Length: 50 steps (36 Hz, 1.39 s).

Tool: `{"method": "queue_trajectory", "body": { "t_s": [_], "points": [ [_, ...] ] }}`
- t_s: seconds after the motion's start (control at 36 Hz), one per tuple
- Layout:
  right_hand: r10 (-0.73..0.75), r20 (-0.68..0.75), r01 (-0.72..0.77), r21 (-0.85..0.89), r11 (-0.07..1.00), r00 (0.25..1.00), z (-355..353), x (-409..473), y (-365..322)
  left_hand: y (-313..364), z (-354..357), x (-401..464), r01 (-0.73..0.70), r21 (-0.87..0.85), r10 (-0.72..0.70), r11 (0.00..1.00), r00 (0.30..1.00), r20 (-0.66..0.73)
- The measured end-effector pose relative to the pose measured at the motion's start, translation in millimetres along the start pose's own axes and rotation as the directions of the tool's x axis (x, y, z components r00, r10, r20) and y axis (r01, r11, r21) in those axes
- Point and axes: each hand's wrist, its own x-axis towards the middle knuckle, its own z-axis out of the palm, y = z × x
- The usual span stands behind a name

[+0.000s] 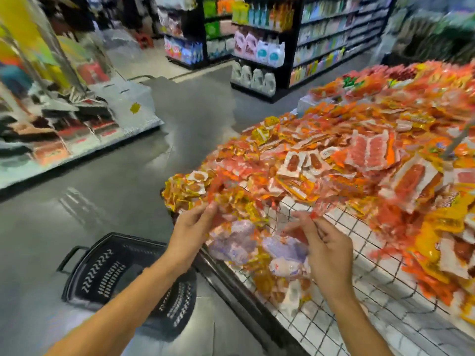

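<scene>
A black shopping basket (102,265) sits on the floor (115,176) just beside the bench (372,291), likely parked there to take picks; its contents cannot be made out. Over the wire-mesh edge, the left hand (190,229) curls its fingers round a clump of snack packets (231,201), while the right hand (326,253) pinches one orange packet (317,210), probably sorting. Beyond, the heap (359,150) fills the bench, with stocked shelves (270,34) behind it.

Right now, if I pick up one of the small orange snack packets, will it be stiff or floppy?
Probably floppy: the snack packets look thin and crumpled. Likely light, as they heap loosely on the wire rack. Their glossy film may slip.
</scene>
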Motion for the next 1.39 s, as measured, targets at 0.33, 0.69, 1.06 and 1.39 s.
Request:
{"method": "queue_trajectory", "body": {
  "t_s": [0.33,0.69,1.06,1.39],
  "points": [
    [0.161,0.333,-0.130,-0.115,0.985,0.929,213,-59,12,-17,-234,-119,0.155,-0.075,-0.171,0.985,0.843,-0.510],
    [0.448,0.545,-0.393,-0.222,0.892,0.709,364,-68,87,-52,-376,-209,0.287,-0.145,-0.268,0.947,0.454,-0.850],
    [0.628,0.612,-0.527,-0.371,0.765,0.481,519,7,201,-97,-412,-111,0.310,-0.283,-0.342,0.907,0.153,-0.927],
    [0.745,0.568,-0.458,-0.590,0.665,0.349,627,51,312,-199,-460,-1,0.289,-0.477,-0.494,0.830,-0.014,-0.869]
  ]
}}
